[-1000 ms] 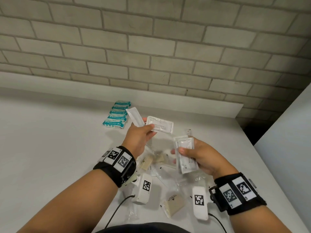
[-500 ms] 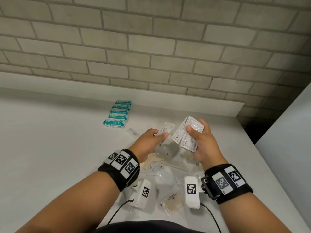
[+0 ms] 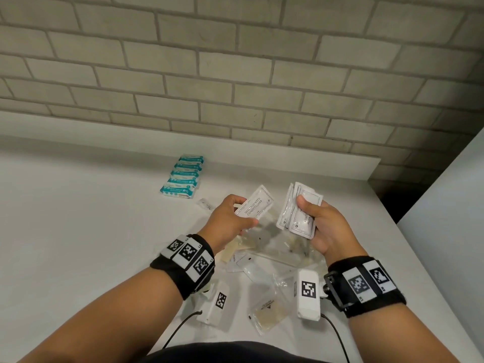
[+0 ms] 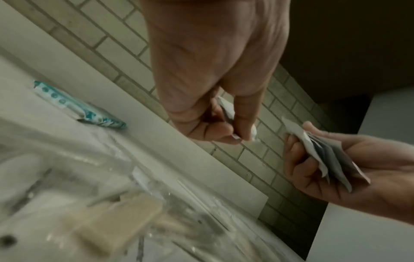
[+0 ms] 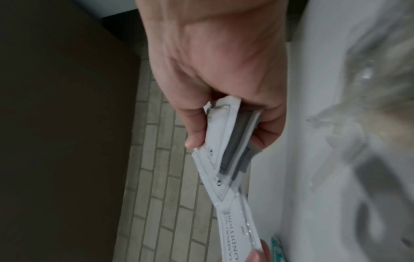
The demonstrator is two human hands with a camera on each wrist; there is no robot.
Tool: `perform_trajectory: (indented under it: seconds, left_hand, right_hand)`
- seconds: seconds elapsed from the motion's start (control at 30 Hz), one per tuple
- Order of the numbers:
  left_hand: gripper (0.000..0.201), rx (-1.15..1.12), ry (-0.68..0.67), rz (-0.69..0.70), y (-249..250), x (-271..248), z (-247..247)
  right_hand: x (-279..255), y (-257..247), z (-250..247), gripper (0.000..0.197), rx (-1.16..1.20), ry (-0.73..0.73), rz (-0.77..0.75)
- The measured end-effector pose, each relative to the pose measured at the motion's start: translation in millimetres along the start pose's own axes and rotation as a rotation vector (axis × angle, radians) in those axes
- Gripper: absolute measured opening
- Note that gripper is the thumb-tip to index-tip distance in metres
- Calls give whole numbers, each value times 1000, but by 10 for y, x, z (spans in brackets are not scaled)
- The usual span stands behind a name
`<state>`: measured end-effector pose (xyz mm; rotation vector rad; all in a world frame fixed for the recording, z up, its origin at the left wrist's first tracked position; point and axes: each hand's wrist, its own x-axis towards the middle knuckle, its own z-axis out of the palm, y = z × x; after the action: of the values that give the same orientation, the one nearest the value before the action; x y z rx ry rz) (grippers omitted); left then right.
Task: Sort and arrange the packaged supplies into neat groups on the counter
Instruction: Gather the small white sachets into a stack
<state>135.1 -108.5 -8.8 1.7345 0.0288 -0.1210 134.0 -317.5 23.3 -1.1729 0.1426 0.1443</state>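
My left hand (image 3: 242, 212) pinches one white shampoo sachet (image 3: 255, 204) between thumb and fingers, tilted up to the right. Just to its right, my right hand (image 3: 310, 205) grips a fanned stack of white sachets (image 3: 298, 216), thumb on top. Both hands hover above a loose pile of clear-wrapped supplies (image 3: 264, 255) on the white counter (image 3: 78, 231). In the left wrist view the left hand (image 4: 235, 134) pinches the sachet (image 4: 226, 109) beside the stack (image 4: 325, 156). In the right wrist view the stack (image 5: 233, 141) fans out of the right hand (image 5: 224, 140).
A neat row of teal packets (image 3: 183, 176) lies at the back left near the brick wall. One small clear packet (image 3: 207, 204) lies alone beside them. A tan wrapped item (image 3: 267, 311) sits near the front edge. A white panel (image 3: 445, 218) bounds the counter on the right.
My hands came together above the pile; the right one rose with its stack. The left one let go of a small clear packet, now on the counter, and keeps the sachet.
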Motion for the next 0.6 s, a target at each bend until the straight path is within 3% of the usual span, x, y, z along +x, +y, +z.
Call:
perform_trajectory:
  seconds: [0.07, 0.17, 0.3, 0.43, 0.5, 0.6]
  left_hand:
    - [47, 166, -72, 12, 40, 5, -31]
    - [55, 372, -248, 41, 109, 23, -87]
    - [50, 180, -265, 87, 197, 119, -128]
    - [35, -141, -102, 72, 214, 155, -138]
    - [50, -279, -108, 8, 156, 163, -116]
    - [68, -355, -295, -49, 68, 118, 12]
  right_hand:
    - [-35, -71, 44, 35, -150, -43, -92]
    - [-95, -233, 169, 24, -570, -127, -218]
    - [-34, -242, 299, 23, -936, -297, -111]
    - [43, 34, 291, 60, -581, -285, 48]
    - [58, 132, 325, 75, -431, -243, 78]
    - [10, 171, 489, 52, -351, -134, 96]
